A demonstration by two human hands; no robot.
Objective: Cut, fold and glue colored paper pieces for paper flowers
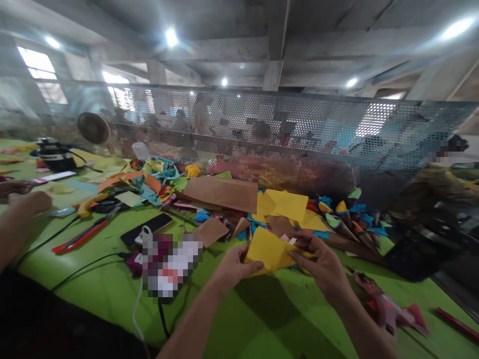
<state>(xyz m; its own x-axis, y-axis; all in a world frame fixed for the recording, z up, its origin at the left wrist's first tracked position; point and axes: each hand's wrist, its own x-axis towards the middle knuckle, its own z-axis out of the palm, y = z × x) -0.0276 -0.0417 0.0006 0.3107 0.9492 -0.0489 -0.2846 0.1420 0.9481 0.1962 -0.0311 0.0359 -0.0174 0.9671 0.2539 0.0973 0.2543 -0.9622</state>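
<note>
Both my hands hold a folded yellow paper sheet point(268, 249) just above the green table point(262, 319). My left hand point(234, 267) pinches its lower left edge, thumb on top. My right hand point(322, 264) grips the sheet's right side, fingers curled over its upper edge. Right behind the sheet lie more yellow sheets point(286, 205), a brown paper piece point(224, 193) and several small coloured paper scraps.
A phone point(146, 229) with a white cable, red-handled scissors point(80, 237) and a glue gun point(389, 309) lie on the table. Another person's hands point(26, 202) work at the far left. A perforated metal screen point(299, 129) closes off the table's far side. A person sits at the right.
</note>
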